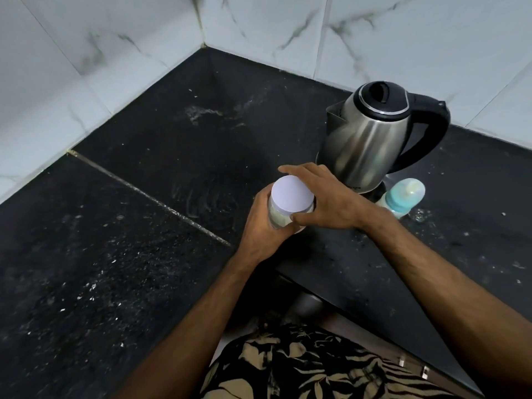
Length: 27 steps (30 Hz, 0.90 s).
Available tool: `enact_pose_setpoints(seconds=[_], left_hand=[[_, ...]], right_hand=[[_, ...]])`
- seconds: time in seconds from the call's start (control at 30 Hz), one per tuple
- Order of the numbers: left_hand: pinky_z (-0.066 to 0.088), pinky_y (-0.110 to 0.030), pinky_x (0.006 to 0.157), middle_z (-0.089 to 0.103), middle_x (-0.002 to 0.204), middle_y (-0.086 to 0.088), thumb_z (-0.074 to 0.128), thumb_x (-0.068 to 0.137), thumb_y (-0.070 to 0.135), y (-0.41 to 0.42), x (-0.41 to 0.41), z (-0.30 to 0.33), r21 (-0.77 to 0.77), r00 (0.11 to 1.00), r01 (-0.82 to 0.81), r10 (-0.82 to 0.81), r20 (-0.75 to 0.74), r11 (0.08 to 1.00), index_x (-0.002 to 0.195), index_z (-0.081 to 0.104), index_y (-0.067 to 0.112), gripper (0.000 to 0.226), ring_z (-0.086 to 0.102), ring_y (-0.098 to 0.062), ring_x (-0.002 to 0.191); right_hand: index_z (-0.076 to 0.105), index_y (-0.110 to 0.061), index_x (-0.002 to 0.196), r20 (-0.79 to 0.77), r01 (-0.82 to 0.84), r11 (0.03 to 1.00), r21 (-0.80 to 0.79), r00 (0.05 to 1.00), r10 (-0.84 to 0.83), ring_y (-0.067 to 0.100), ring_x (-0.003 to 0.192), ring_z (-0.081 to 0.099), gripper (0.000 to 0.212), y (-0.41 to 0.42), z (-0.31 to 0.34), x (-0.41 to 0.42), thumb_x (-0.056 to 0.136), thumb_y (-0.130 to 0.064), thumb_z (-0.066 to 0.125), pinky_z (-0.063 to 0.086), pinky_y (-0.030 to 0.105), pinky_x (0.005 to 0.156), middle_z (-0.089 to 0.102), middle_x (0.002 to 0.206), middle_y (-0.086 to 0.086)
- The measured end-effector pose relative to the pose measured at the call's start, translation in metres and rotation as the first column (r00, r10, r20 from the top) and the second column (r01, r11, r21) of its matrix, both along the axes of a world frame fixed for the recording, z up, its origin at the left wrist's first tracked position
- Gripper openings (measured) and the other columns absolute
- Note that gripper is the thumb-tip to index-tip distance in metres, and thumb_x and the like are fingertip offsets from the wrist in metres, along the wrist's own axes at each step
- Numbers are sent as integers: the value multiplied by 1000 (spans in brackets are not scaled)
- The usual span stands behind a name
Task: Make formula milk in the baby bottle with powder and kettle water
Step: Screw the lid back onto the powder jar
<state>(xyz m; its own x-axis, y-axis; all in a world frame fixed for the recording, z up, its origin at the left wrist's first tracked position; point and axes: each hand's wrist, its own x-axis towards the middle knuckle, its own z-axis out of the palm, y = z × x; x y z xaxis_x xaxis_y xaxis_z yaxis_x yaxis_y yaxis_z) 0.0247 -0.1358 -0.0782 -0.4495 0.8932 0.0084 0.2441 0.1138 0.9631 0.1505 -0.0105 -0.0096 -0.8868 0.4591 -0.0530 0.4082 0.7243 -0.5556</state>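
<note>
A clear powder jar with a white lid [291, 195] is held above the black counter near its inner corner edge. My left hand [263, 226] grips the jar's body from below and the left. My right hand [325, 201] curls around the lid's rim, thumb at the front, fingers over the far side. A steel kettle [371, 133] with a black lid and handle stands on its base behind the hands. The baby bottle [404, 197], with a teal collar and clear cap, stands right of the hands, in front of the kettle.
The black granite counter [144, 226] forms an L along white marble-tiled walls [86, 67]. Pale specks and smears dot its surface. Its front edge drops off below my arms, where patterned clothing shows.
</note>
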Motion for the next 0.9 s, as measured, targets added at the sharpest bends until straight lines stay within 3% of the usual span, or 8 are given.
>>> enact_pose_setpoints(seconds=[0.17,0.27,0.43,0.67,0.77,0.9], left_hand=[[41,-1,89,47,138,8,88,68,20,1,-1,-2,-9,1000,5,-5,7,1000,142,37,21,90,47,12,117],[41,-1,89,48,139,6,89,69,19,0,-2,-3,-14,1000,3,-3,-7,1000,142,37,23,90,48,9,118],[41,0,84,47,141,5,89,70,24,0,-3,-4,-17,1000,-14,14,-10,1000,139,37,32,86,48,12,117],[44,-4,86,48,141,8,84,69,39,-1,-1,-3,-7,1000,-11,11,6,1000,139,37,34,85,49,8,121],[43,-2,85,48,139,10,86,70,35,-1,-2,-5,-10,1000,-9,9,-2,1000,138,36,36,84,49,10,120],[44,-3,88,47,142,7,88,72,27,0,-3,-8,-10,1000,-9,9,-22,1000,141,36,33,86,49,-2,124]], right_hand=[[27,-34,151,-28,40,999,6,999,-40,20,124,38,97,-1,-5,0,72,-41,82,39,45,107,42,142,-2],[29,-34,150,-48,96,995,29,994,-95,18,122,40,99,-4,-8,6,69,-54,81,41,44,106,44,140,-3],[36,-29,148,-127,218,968,121,971,-203,17,118,46,96,-4,-13,17,70,-74,66,46,41,101,51,127,-3],[26,-32,152,-159,48,998,-27,986,-52,13,134,38,92,-5,-21,9,77,-58,73,40,36,111,39,150,-4],[31,-31,150,-182,90,996,0,979,-89,13,127,44,90,-5,-26,11,76,-59,74,45,38,106,44,142,-5],[36,-30,146,-213,194,979,59,961,-177,9,114,48,88,-1,-26,16,74,-73,63,51,37,96,46,120,-14]])
